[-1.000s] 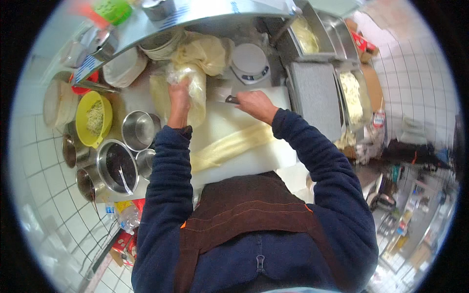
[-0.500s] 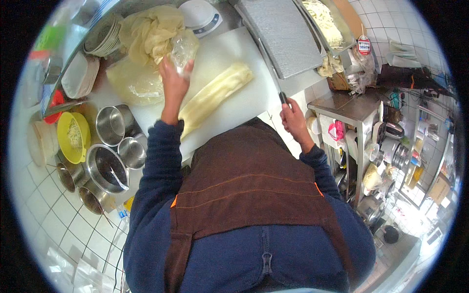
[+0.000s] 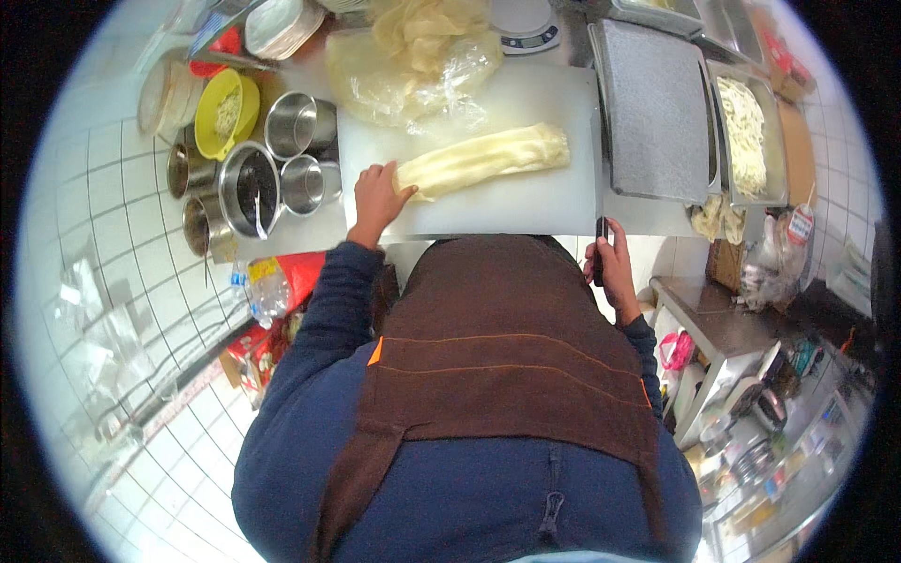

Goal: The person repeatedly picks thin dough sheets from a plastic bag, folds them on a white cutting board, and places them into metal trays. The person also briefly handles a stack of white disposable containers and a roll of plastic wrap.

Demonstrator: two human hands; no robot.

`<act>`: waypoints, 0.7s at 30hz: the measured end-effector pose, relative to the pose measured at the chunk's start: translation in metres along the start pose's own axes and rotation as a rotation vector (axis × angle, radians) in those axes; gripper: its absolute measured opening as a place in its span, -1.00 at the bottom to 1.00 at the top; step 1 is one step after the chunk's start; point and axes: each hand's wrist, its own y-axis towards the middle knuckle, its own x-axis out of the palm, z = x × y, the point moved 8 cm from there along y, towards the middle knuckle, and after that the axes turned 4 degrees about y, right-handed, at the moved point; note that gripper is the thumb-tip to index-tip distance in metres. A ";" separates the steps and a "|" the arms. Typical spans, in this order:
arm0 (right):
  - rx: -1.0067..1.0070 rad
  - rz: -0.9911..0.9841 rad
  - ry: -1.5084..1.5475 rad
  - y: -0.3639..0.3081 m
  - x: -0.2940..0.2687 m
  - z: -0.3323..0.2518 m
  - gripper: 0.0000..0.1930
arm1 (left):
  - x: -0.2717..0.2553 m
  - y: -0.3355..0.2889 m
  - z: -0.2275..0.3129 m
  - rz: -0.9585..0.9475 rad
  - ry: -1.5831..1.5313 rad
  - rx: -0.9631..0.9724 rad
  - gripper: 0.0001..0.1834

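On the white cutting board (image 3: 554, 206) lies a long, pale yellow folded roll of thin sheets (image 3: 483, 161), which look like tofu skin. My left hand (image 3: 377, 202) rests at the roll's left end, its thumb stretched toward the roll and its fingers extended on the board. At the board's right front corner, my right hand (image 3: 615, 263) grips a knife (image 3: 600, 249) by its black handle. The blade points away from me along the board's right edge. Behind the roll sits a clear plastic bag (image 3: 404, 89) with crumpled yellowish sheets (image 3: 422, 33).
Left of the board stand steel pots (image 3: 291, 125), a pot of dark liquid (image 3: 249, 188) and a yellow colander (image 3: 227, 113) holding pale shreds. To the right lie a grey metal tray (image 3: 657, 113) and a pan of pale strips (image 3: 746, 141). A kitchen scale (image 3: 526, 28) stands behind.
My left hand has left the plastic bag and come down to the roll's left end. My right hand still holds the knife, its blade now more upright in view. The whole view has turned.
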 end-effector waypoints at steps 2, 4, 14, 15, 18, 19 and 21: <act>-0.042 -0.048 -0.054 0.009 0.002 -0.007 -0.51 | 0.005 0.017 0.005 -0.097 0.039 -0.005 -0.35; -0.013 0.025 -0.088 0.012 -0.006 -0.005 -0.53 | 0.005 0.025 0.017 -0.110 0.104 0.111 -0.45; -0.068 0.029 0.135 0.008 0.008 -0.025 -0.44 | 0.033 0.035 0.017 -0.516 -0.156 0.210 -0.47; -0.061 -0.001 0.203 0.008 0.012 -0.023 -0.44 | 0.033 0.036 0.019 -0.519 -0.209 0.246 -0.48; -0.046 0.082 0.110 0.015 0.018 -0.012 -0.54 | 0.030 0.036 0.013 -0.564 -0.388 0.256 -0.49; -0.029 0.118 0.077 0.017 0.017 -0.008 -0.57 | 0.031 0.032 0.009 -0.591 -0.475 0.216 -0.49; -0.070 0.162 -0.044 0.022 0.018 -0.004 -0.55 | 0.035 0.023 0.002 -0.649 -0.574 0.173 -0.48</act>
